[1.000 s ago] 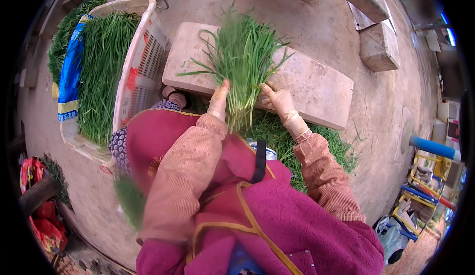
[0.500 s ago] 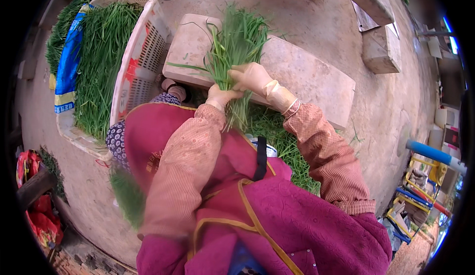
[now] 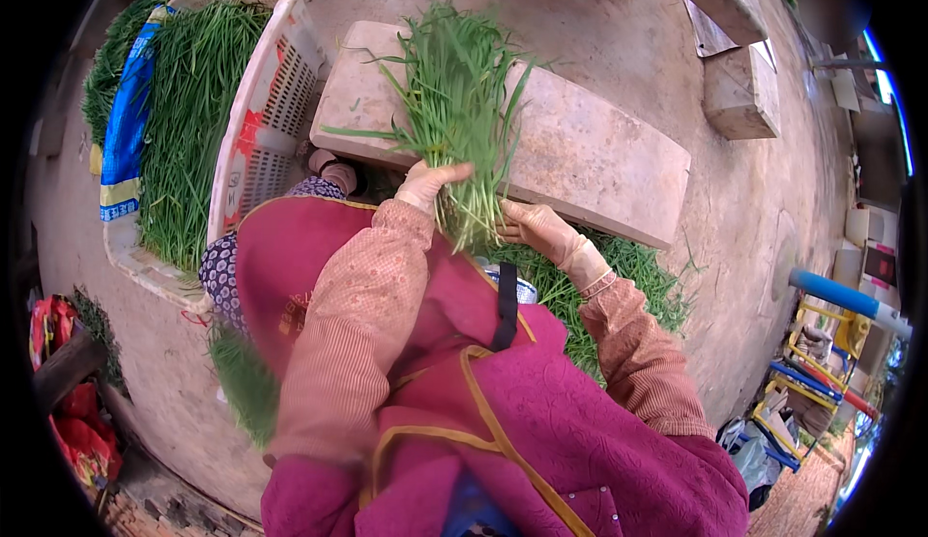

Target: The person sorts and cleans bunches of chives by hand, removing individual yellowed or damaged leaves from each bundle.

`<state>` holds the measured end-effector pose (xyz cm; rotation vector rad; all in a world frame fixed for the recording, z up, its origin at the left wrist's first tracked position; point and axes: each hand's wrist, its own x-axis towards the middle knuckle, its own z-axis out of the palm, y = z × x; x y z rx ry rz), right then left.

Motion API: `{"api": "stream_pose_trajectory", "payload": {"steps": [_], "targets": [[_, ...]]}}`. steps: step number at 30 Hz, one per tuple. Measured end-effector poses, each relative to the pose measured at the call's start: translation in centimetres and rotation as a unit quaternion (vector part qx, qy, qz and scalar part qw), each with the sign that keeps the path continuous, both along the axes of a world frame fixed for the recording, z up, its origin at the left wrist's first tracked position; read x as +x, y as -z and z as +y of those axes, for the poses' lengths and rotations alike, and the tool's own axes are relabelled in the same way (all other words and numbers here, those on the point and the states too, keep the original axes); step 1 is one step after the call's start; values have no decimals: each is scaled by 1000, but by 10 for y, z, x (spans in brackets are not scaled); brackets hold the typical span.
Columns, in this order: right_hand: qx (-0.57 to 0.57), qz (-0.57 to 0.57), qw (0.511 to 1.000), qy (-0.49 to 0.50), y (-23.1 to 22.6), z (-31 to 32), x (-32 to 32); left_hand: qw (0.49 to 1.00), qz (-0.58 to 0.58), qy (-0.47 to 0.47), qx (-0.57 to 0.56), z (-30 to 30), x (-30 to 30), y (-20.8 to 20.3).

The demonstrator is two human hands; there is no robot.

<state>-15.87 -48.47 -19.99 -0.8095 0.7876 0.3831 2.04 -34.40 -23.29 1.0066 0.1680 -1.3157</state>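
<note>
A thick bunch of garlic chives (image 3: 454,83) fans out over the stone bench, its pale stem ends pointing back at me. My left hand (image 3: 432,186), in a thin cream glove, is wrapped round the lower stems, thumb across the top. Beside the stem ends on the right is my right hand (image 3: 543,231), gloved alike. Its fingers reach toward the bunch, thumb and fingertips a little apart, at the outer stems; whether they touch a leaf is unclear. More loose chives (image 3: 580,290) lie beneath my right forearm.
Left stands a white plastic crate (image 3: 253,155) packed with chives, with a blue sack (image 3: 130,116) along its side. The stone bench (image 3: 604,155) runs across in front of me. A concrete block (image 3: 741,92), blue pipe (image 3: 841,297) and yellow-and-blue metal frame (image 3: 807,382) are at right.
My right hand has come off the middle of the bunch and moved down and right to the stem ends. My left hand keeps its grip; the leaves have spread wider.
</note>
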Motion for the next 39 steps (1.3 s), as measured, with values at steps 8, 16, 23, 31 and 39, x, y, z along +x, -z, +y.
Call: {"api": "stream_pose_trajectory", "payload": {"steps": [8, 16, 23, 31, 39], "targets": [[-37, -2, 999, 10, -7, 18, 52, 998, 32, -34, -37, -1, -10, -4], [-127, 44, 990, -36, -11, -18, 37, 997, 60, 43, -36, 7, 5, 22], [-89, 3, 994, -61, 7, -17, 32, 997, 58, 42, -13, 11, 3, 12], [-223, -3, 974, -48, 2, 14, 46, 993, -116, 27, 10, 1, -8, 18], [-201, 59, 978, -22, -20, -19, 31, 993, -90, 28, 73, -4, -5, 1]]}}
